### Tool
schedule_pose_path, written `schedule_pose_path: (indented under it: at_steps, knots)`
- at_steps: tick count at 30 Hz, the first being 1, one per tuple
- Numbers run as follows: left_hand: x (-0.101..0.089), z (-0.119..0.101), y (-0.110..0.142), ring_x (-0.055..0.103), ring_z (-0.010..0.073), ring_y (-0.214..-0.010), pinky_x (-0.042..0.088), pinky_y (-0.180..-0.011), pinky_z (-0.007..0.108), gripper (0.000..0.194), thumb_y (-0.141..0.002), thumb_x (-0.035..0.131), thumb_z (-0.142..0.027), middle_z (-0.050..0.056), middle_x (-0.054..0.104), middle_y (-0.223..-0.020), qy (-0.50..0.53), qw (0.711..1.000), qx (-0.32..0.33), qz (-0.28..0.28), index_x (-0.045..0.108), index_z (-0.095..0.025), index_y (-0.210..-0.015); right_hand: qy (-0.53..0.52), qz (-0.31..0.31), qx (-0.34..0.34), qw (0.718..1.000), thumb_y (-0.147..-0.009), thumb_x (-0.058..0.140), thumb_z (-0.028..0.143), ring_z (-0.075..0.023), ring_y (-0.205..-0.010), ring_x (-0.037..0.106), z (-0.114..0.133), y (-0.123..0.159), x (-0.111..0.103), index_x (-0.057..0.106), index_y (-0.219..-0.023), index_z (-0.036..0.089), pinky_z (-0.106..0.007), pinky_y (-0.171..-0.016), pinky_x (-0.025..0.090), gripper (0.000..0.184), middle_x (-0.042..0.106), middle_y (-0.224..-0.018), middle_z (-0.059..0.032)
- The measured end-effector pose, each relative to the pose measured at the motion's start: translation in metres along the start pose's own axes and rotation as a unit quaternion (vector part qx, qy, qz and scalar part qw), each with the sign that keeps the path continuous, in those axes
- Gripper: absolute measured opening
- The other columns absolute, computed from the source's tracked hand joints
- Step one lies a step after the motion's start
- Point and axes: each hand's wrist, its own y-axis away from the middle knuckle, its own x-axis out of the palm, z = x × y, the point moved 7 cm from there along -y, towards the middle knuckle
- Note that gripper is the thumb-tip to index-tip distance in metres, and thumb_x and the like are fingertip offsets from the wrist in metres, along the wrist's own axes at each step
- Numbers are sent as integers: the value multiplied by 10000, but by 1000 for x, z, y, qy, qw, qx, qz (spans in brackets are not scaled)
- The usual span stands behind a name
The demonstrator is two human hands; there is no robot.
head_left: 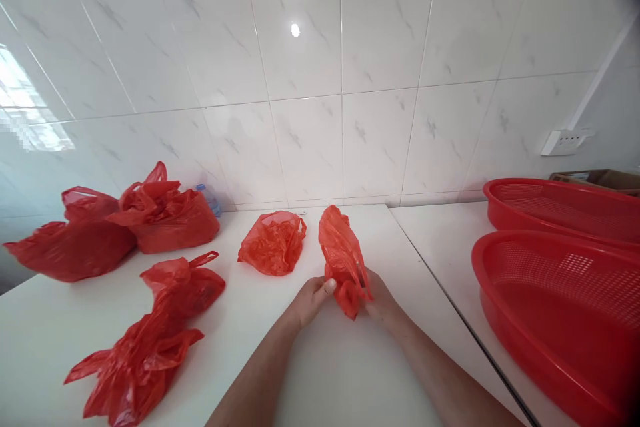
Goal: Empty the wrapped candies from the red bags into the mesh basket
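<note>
Red bag [341, 247] in the grip of left hand [311, 299] and right hand [381, 297], long axis steep, top leftward

Inscriptions: no text, label, brand, number or sign legible.
</note>
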Motion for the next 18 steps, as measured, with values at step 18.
schedule_pose_path:
  at_steps: [18]
  knots:
    - [-88,33,15,577,189,-737,473,-665,327,315,-745,567,-333,24,590,-806,-111,908,-53,-401,544,-211,-1034,-333,-225,42,915,-741,613,274,-181,-662,656,-37,-32,-106,565,-731,230,-296,-565,547,66,678,-689,-5]
